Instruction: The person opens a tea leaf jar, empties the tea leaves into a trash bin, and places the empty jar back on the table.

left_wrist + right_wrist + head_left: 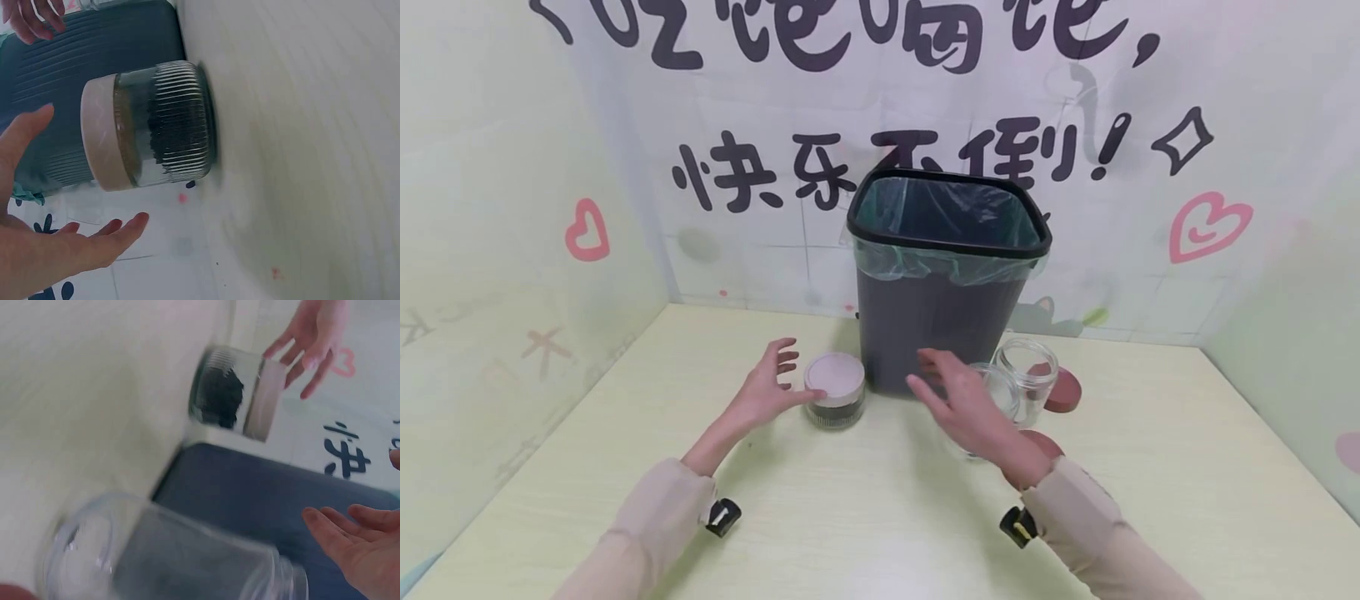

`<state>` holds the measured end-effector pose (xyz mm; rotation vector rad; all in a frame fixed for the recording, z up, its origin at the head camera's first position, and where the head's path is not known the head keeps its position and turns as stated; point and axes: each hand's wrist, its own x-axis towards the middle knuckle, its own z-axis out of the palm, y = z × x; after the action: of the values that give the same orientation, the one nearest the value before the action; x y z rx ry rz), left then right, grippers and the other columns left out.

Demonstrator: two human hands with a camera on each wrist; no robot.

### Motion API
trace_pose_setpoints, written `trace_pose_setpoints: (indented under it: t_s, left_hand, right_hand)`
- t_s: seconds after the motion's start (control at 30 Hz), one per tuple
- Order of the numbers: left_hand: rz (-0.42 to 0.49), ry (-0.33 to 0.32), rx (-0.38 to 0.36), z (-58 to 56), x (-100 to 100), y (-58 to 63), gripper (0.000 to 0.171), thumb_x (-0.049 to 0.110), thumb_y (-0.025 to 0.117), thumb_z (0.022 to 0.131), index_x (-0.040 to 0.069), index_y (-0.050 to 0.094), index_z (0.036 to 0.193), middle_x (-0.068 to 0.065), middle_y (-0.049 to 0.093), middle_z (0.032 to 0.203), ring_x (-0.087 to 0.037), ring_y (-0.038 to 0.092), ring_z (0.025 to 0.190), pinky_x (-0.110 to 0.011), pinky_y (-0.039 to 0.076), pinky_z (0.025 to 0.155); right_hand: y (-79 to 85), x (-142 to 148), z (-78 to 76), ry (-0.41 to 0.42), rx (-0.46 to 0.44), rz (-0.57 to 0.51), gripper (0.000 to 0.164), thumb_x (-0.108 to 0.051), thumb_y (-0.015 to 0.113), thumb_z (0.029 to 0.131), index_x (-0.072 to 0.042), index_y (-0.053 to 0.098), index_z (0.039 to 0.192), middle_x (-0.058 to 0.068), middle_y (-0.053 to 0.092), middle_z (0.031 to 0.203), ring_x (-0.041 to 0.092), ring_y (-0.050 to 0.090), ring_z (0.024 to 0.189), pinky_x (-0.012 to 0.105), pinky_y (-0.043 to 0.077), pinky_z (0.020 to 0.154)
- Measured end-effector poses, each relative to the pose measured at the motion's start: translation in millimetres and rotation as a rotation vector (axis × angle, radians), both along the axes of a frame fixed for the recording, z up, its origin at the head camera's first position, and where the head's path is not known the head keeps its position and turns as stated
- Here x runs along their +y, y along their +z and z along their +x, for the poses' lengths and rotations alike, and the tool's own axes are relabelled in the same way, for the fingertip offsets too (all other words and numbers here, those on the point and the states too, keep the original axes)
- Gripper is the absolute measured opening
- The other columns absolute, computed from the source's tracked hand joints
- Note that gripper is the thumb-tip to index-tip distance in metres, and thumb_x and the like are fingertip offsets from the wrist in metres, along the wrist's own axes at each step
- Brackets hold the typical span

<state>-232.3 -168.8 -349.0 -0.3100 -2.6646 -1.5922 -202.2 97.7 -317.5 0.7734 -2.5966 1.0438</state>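
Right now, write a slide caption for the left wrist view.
Left hand hovers beside a pink-lidded round glass jar with dark contents, near a dark grey plastic bin.

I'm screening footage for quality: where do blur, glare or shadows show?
Head view: soft shadows on the pale yellow tabletop, with a bright washed-out patch near the bottom edge; right wrist view: the clear lidless cylindrical glass jar looks blurred; left wrist view: the ribbed pink-lidded glass jar comes out sharper.
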Motion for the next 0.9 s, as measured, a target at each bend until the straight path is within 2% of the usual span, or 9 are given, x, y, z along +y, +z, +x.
trace_pose_setpoints:
  t_s: [0.3,0.47,0.63,0.77,0.9]
  left_hand:
    - [-0.069,-0.069,-0.096,-7.5,11.4,-8.7,0.106,0.018,0.081,0.063,-0.003,0.009,0.137,-0.034,0.027,0.134,-0.046,0.030,0.122,-0.055,0.030,0.096]
    - [-0.115,-0.092,-0.071,-8.7,16.9,-13.2,0.106,0.016,0.082,0.059,-0.005,0.013,0.136,-0.032,0.035,0.130,-0.043,0.035,0.119,-0.055,0.028,0.097]
    - [-0.145,-0.085,-0.025,-9.9,20.1,-15.6,0.101,0.016,0.083,0.058,-0.008,0.018,0.133,-0.029,0.041,0.125,-0.042,0.041,0.114,-0.053,0.032,0.095]
    - [-0.152,-0.054,-0.032,-11.8,21.9,-17.0,0.097,0.014,0.083,0.059,-0.006,0.022,0.131,-0.029,0.043,0.124,-0.041,0.043,0.113,-0.051,0.034,0.093]
    - [-0.131,-0.063,-0.041,-12.5,23.6,-19.4,0.094,0.011,0.082,0.058,-0.006,0.024,0.130,-0.030,0.044,0.123,-0.041,0.043,0.112,-0.051,0.034,0.092]
  right_hand:
    - [-22.9,-25.7,-13.6,0.011,-0.094,0.117,0.058,-0.035,0.050,0.090,0.004,0.038,0.130,0.019,0.045,0.128,0.030,0.044,0.117,0.042,0.037,0.095]
    - [-37.6,-31.8,-21.7,0.014,-0.134,0.112,0.063,-0.035,0.053,0.088,0.008,0.034,0.131,0.022,0.043,0.130,0.032,0.042,0.119,0.042,0.036,0.096]
    - [-46.6,-38.0,-29.7,0.024,-0.186,0.069,0.066,-0.033,0.059,0.084,0.007,0.034,0.130,0.020,0.048,0.126,0.030,0.045,0.117,0.041,0.038,0.094]
    - [-51.5,-43.4,-34.4,0.037,-0.214,0.056,0.069,-0.033,0.063,0.081,0.006,0.033,0.130,0.020,0.049,0.124,0.030,0.047,0.115,0.041,0.040,0.093]
    - [-55.2,-48.2,-36.2,0.057,-0.226,0.039,0.072,-0.031,0.066,0.079,0.006,0.032,0.130,0.022,0.049,0.123,0.031,0.051,0.110,0.041,0.043,0.090]
